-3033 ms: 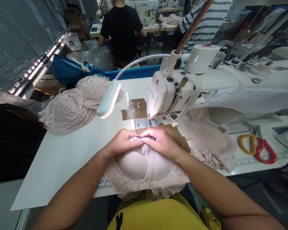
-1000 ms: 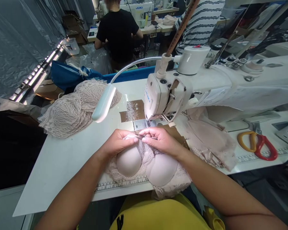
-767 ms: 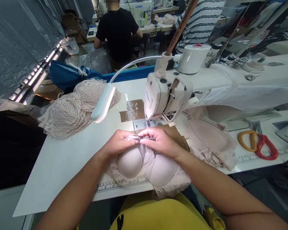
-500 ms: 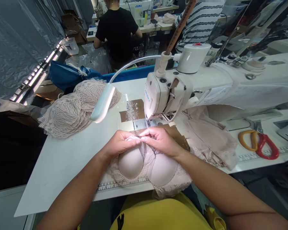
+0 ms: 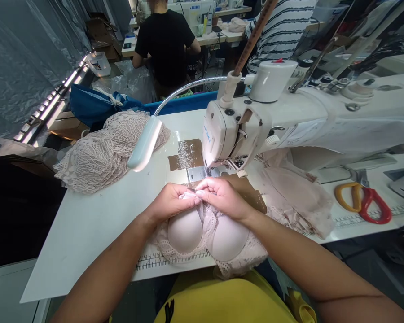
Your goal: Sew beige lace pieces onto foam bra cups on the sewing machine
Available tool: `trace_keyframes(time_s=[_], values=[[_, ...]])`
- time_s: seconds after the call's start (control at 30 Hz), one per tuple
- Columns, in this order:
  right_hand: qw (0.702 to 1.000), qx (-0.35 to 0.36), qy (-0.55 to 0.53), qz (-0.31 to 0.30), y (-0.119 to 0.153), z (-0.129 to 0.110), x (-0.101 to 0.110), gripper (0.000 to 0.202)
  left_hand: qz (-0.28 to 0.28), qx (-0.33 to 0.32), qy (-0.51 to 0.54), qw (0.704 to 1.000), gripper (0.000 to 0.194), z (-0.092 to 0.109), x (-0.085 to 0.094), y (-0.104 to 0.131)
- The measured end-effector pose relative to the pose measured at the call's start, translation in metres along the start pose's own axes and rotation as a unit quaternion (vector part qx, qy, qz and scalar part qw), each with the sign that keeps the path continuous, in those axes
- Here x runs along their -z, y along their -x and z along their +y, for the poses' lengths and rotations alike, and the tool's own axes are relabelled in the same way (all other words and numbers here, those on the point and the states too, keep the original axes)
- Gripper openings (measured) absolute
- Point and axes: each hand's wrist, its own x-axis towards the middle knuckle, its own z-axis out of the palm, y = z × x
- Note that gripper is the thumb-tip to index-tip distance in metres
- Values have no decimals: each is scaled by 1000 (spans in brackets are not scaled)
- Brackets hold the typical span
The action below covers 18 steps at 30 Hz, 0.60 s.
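Observation:
A pale pink lace bra (image 5: 185, 231) with moulded cups lies at the table's front edge, its cups toward me. My left hand (image 5: 173, 200) pinches the bra's upper edge above the left cup. Close against it, my right hand (image 5: 218, 196) grips the same edge, thumb and fingers pressed together. The fingertips of both hands almost meet, and the fabric between them is mostly hidden. Just beyond my hands stands the sewing machine (image 5: 222, 134), its needle area and metal plate (image 5: 197, 173) a short way ahead of the fabric.
A stack of lace cups (image 5: 97, 157) lies at the left under a lamp (image 5: 144, 143). More pink lace garments (image 5: 292, 193) rest right of the machine, beside scissors (image 5: 363, 202) with yellow and red handles. A printed ruler (image 5: 171, 260) runs along the front edge. Two people sit beyond.
My fingers have shifted slightly along the bra's upper edge, and my hands are a little closer together. The bra has moved only slightly.

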Motion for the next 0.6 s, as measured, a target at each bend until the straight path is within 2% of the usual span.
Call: trace_keyframes(time_s=[0.07, 0.17, 0.2, 0.3, 0.4, 0.6], values=[[998, -30, -48, -3, -1, 4, 1, 20, 10, 4, -2, 1000, 30, 2, 0, 0], [991, -81, -98, -45, -1, 7, 2, 43, -9, 32, 38, 999, 32, 3, 7, 0], [990, -86, -92, -55, -1, 7, 2, 42, -21, 44, 68, 996, 33, 3, 10, 0], [995, -71, -39, -51, 0, 8, 1, 20, -49, 85, 175, 980, 44, 0, 25, 0], [997, -60, -6, -41, 1, 9, 2, 18, -65, 111, 239, 962, 54, -3, 37, 1], [999, -28, 32, -34, 3, 0, 3, 20, -75, 92, 227, 967, 57, -5, 41, 5]])
